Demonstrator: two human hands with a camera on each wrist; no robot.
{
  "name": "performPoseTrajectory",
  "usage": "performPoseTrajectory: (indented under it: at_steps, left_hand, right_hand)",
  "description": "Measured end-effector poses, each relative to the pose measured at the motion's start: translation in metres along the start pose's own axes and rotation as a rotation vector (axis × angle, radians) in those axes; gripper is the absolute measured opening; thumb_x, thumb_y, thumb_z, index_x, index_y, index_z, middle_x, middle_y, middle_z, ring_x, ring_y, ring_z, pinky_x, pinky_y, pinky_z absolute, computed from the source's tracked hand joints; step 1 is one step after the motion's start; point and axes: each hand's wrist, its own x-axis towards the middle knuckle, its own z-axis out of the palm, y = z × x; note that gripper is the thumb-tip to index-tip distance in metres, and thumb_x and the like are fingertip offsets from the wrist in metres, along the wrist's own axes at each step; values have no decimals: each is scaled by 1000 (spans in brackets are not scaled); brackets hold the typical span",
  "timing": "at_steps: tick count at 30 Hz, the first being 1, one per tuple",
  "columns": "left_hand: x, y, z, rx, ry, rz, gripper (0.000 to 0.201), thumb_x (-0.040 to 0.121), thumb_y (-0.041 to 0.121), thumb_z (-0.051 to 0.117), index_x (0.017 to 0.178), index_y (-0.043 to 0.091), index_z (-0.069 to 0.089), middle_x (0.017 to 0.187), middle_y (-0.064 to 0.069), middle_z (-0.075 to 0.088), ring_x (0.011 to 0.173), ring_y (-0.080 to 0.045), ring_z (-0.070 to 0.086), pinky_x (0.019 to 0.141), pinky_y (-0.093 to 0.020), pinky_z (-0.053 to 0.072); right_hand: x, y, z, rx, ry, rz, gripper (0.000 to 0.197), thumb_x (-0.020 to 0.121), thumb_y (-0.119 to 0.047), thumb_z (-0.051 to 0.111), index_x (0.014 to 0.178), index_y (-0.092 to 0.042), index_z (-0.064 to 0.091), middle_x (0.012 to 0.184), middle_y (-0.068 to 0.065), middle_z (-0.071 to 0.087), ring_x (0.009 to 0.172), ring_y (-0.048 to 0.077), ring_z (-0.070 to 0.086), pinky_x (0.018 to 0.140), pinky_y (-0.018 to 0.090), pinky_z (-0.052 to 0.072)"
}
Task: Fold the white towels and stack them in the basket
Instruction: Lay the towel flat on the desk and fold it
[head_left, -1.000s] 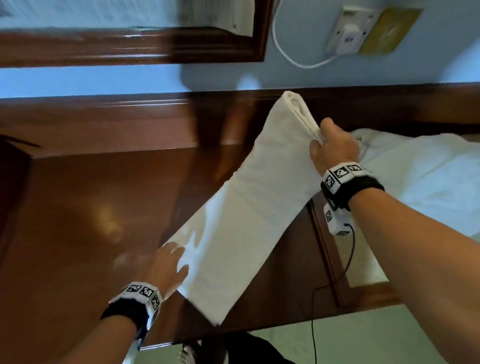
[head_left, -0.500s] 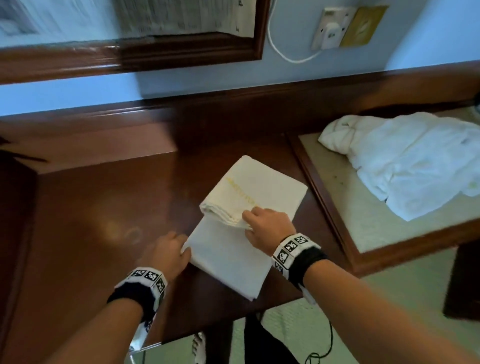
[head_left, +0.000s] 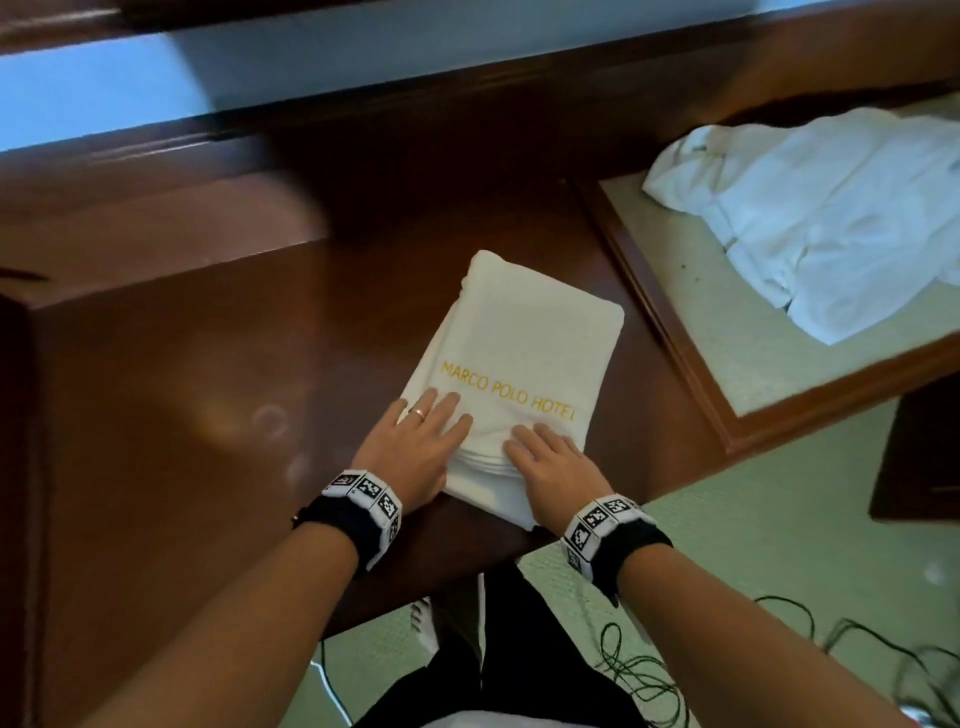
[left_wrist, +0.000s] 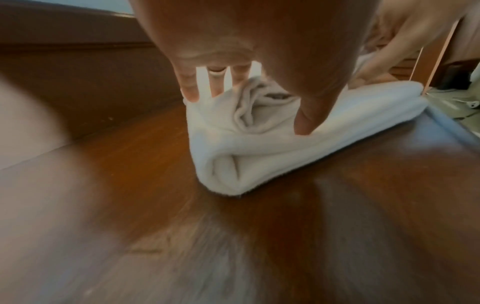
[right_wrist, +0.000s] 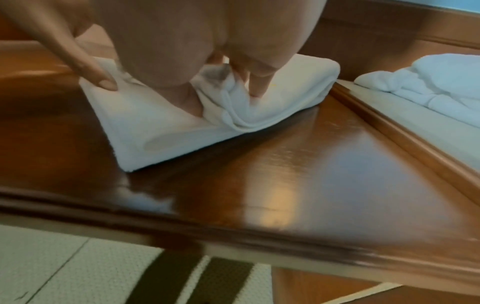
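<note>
Two hands, our left hand (head_left: 410, 452) and right hand (head_left: 550, 462), lie flat with straight fingers, gripping nothing, as we press the folded Marco Polo Hotel towel (head_left: 519, 332) on the wooden desk (head_left: 182, 389), its last fold seemingly done, next needing a two-handed lift toward an unseen basket.

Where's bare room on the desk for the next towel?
Broad bare desk left of the folded towel; a narrow strip between it and the side table frame. Crowded: left hand and right hand on its near edge, towel heap on that table.
</note>
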Motion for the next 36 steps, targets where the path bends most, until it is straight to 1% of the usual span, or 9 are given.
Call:
performPoseTrajectory:
  at_steps: [3,8,10,12,16,22,26,32,36]
  left_hand:
    - [24,2,8,17,-113,20,82,69,36,81,142,16,52,149,-17,49,134,-38,50,101,-55,46]
    - [76,2,8,8,-35,75,59,65,13,77,123,6,66,123,-22,65,111,-41,64,85,-53,54]
    - [93,1,-5,-5,31,56,39,71,10,67,110,6,67,110,-18,68,102,-39,65,79,-47,52]
    - [101,0,-24,-35,132,14,22,71,11,63,93,6,65,93,-15,67,85,-37,63,66,-41,48]
    - [81,-6,-38,-107,383,33,19,73,18,55,85,6,64,86,-13,57,73,-32,52,57,-38,41]
    - [39,-18,15,-105,217,64,32,66,9,78,94,6,65,93,-14,59,78,-35,55,52,-40,50]
    - [38,-4,11,-163,205,28,28,63,5,80,86,6,65,90,-12,59,77,-34,58,45,-33,47]
    - [30,15,26,-318,197,-47,36,73,4,80,103,9,61,106,-12,53,98,-34,51,44,-39,53]
    - [35,20,24,-245,224,-33,42,62,-7,82,93,8,59,93,-11,53,87,-30,47,37,-30,43]
  right_hand:
    - [3,28,0,102,-78,4,72,73,10,62,141,-10,49,153,8,40,142,34,36,111,52,35]
    - [22,85,-23,75,-55,60,69,81,10,51,146,-15,43,160,0,29,149,28,21,118,47,26]
    - [26,101,-36,58,42,158,57,81,8,53,135,-11,54,151,8,43,143,33,33,113,48,30]
    - [25,108,-45,55,239,209,44,71,9,63,112,-6,66,119,17,64,118,41,56,97,50,48]
    - [9,94,-43,46,481,174,35,64,-1,66,99,-8,68,98,12,63,88,36,57,69,39,50]
    - [-14,64,2,-1,261,97,40,66,-14,75,105,-16,68,102,9,62,80,33,58,61,37,47]
    - [-13,68,-2,58,308,163,29,64,-5,75,92,-10,69,95,10,63,78,34,59,57,36,50]
    - [-30,77,4,236,223,212,32,80,-18,72,111,-11,68,123,9,59,98,33,61,73,40,57]
    - [-24,77,-4,211,280,232,15,78,-7,72,88,-7,61,95,10,58,80,34,58,59,41,53]
